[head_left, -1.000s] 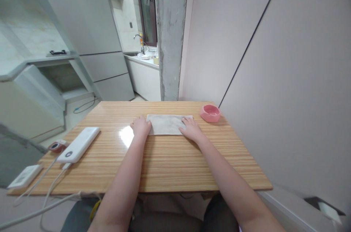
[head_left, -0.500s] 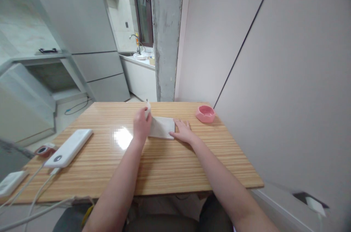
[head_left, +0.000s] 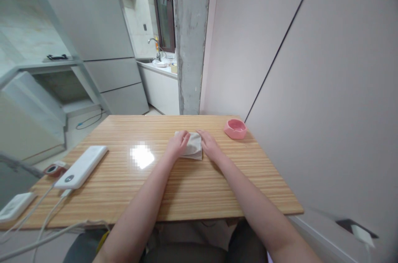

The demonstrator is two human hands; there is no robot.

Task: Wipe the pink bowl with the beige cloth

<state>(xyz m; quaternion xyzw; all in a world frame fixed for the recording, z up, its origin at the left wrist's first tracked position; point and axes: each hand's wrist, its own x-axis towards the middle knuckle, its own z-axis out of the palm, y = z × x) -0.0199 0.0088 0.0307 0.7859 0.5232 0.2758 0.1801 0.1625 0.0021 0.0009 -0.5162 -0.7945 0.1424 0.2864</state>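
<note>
- Folded white cloth (head_left: 192,147) lies on the wooden table (head_left: 186,184), far centre, near the pink dish (head_left: 235,128).
- My left hand (head_left: 178,145) lies flat on the cloth's left part; my right hand (head_left: 209,145) presses its right edge; neither is gripping.
- I judge the fold nearly done: cloth compact, only flattening left.

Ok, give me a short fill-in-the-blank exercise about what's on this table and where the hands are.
1. Both hands, the left hand and the right hand, rest on a folded pale grey ____ lying on the striped wooden table.
2. The small round bowl near the table's far right corner is ____ in colour.
3. The long white power bank lies on the person's ____ side of the table.

Missing words: cloth; pink; left
</note>
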